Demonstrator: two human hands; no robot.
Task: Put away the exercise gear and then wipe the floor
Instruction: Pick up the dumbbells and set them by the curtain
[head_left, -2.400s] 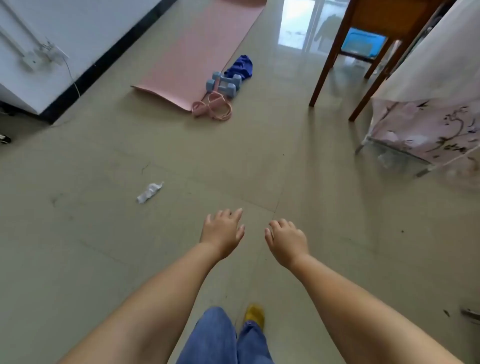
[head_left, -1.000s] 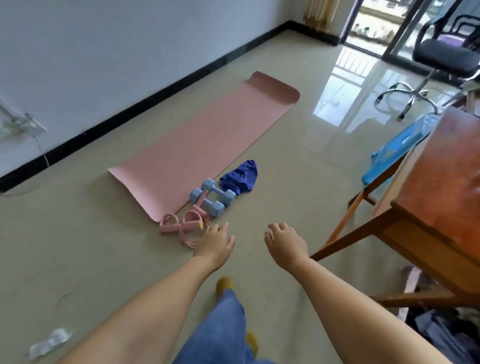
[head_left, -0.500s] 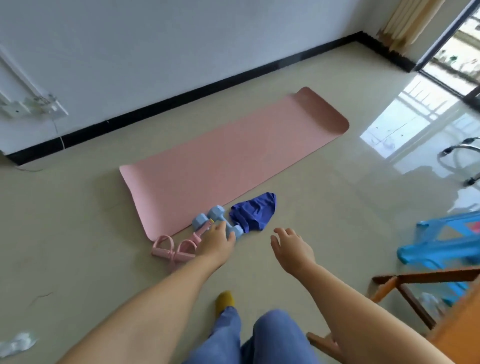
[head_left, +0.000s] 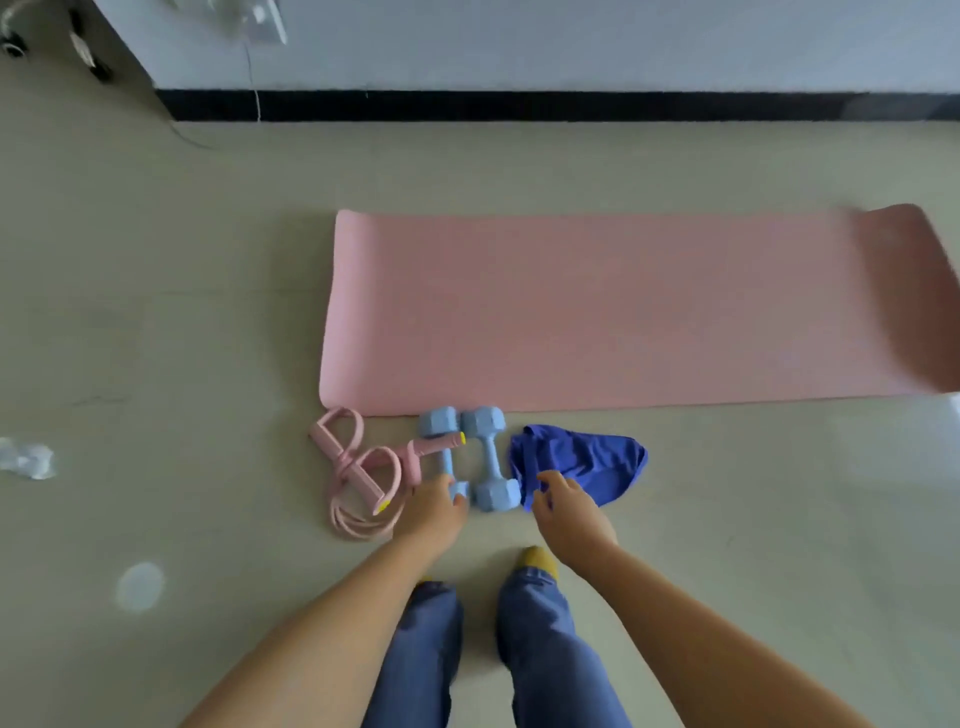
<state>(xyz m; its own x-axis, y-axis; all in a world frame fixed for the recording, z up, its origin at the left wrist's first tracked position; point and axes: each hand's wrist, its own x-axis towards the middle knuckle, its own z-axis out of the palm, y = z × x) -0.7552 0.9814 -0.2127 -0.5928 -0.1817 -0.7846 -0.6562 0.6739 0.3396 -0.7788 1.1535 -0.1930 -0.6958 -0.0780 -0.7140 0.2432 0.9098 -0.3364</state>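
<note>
A pink exercise mat lies unrolled on the floor, parallel to the wall. Along its near edge lie a pink pull-rope exerciser, two light-blue dumbbells, the left dumbbell and the right dumbbell, and a crumpled blue cloth. My left hand reaches down with open fingers touching the near end of the left dumbbell. My right hand hovers over the near edge of the blue cloth, its fingers spread and empty.
A crumpled clear plastic scrap lies on the floor at far left. A white wall with a black skirting runs behind the mat, and a cable hangs down it. My legs and feet stand just below the gear.
I have walked up to the gear and now look straight down on it. Both hands have dropped from mid-air to the dumbbells and the cloth.
</note>
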